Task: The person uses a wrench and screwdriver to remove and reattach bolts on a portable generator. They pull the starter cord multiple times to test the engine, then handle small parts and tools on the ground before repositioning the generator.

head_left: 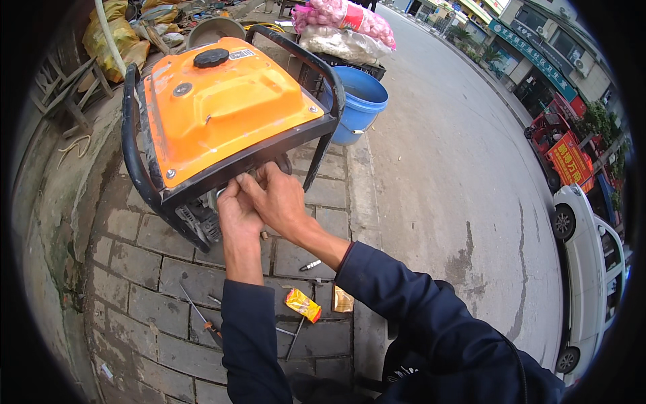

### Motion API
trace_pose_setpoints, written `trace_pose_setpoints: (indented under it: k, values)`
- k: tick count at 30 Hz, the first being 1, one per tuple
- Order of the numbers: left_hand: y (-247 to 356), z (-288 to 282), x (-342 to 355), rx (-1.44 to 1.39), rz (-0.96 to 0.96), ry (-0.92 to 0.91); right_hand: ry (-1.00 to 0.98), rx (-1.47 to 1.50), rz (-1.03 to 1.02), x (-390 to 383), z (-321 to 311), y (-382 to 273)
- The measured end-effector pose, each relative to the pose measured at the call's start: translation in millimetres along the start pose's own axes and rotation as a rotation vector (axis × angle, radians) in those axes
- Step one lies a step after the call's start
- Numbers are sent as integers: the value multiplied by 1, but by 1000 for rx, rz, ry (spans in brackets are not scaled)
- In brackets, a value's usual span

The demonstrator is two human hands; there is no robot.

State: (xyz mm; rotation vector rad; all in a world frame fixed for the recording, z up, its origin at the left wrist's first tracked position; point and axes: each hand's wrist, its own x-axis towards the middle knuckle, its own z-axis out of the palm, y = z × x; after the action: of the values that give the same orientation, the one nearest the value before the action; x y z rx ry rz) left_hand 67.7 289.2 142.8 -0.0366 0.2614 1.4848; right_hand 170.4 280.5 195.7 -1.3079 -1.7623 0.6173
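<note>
**Dark right sleeve (404,289) in the foreground, both hands close together under the orange-topped generator (232,111)**

Closest to my camera, that sleeve slants up from the lower right, and the left sleeve (250,330) rises nearly straight beside it. Past the cuffs I have both bare hands just below the front edge of the generator's orange top. The right hand (282,202) is bent inward, fingers curled and mostly turned away from me, its thumb lying against the fingers of the left hand (239,214). The left one is half closed, palm partly toward me, its fingertips gathered at the same spot. Whatever sits between those fingertips is hidden from where I watch, so I cannot tell whether either hand grips a part or merely touches it.

The generator stands on the paving (158,310) inside a black tube frame (129,145), with a dark round cap (211,58) on top. Below the hands, I see a spark plug (310,265) lying loose. Nearer me are a crumpled yellow packet (303,305), a small tan box (343,299) and, left of the left sleeve, a screwdriver (212,328). A blue bucket (353,124) stands beside the generator's right side.
</note>
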Motion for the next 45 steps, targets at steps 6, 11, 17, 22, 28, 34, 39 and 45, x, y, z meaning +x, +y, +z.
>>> trace_pose_setpoints:
  k: [6, 11, 17, 22, 28, 34, 39, 45]
  values:
    - [-2, 3, 14, 128, 38, 179, 106, 257, -20, -4, 10, 1]
    - [-2, 2, -4, -25, 10, -68, 88, 165, 47, 2, 12, 6]
    - [-3, 17, 7, 113, 34, 189, 115, 296, -3, -3, 12, 2]
    - [-3, 12, -2, 15, 78, 109, 93, 217, 66, 0, 15, 0]
    - [1, -7, 7, -16, 31, -229, 68, 253, 12, -2, 12, 3]
    - [0, -8, 18, 98, 57, 154, 133, 235, 15, -2, 15, 2]
    - [-7, -9, 9, 21, 58, 27, 117, 272, 49, -1, 13, 3]
    - [-3, -11, 10, 82, 71, -94, 40, 314, 36, 2, 11, 4]
